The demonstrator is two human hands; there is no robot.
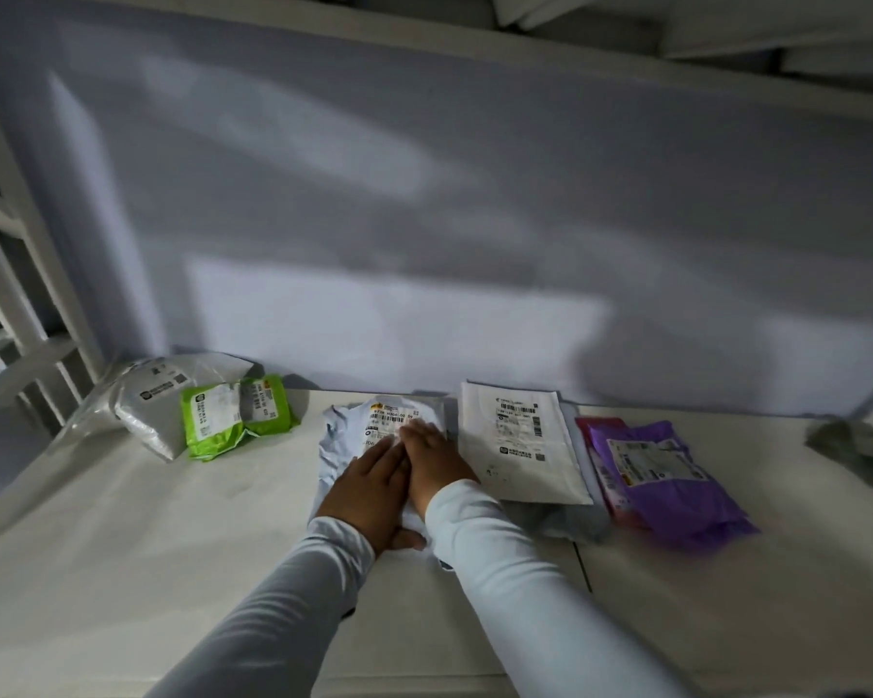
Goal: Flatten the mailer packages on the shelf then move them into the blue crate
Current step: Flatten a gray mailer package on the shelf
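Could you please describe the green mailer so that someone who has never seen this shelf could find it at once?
Start at the white shelf and look to its back left, near the wall. There the green mailer lies against a grey-white mailer, left of both hands. It is the only bright green package, crumpled, with white labels on top.

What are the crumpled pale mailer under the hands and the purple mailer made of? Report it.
Crumpled pale mailer: probably thin plastic film, matte; it creases softly under both flat hands. Purple mailer: likely glossy plastic film, judging by its wrinkles and sheen.
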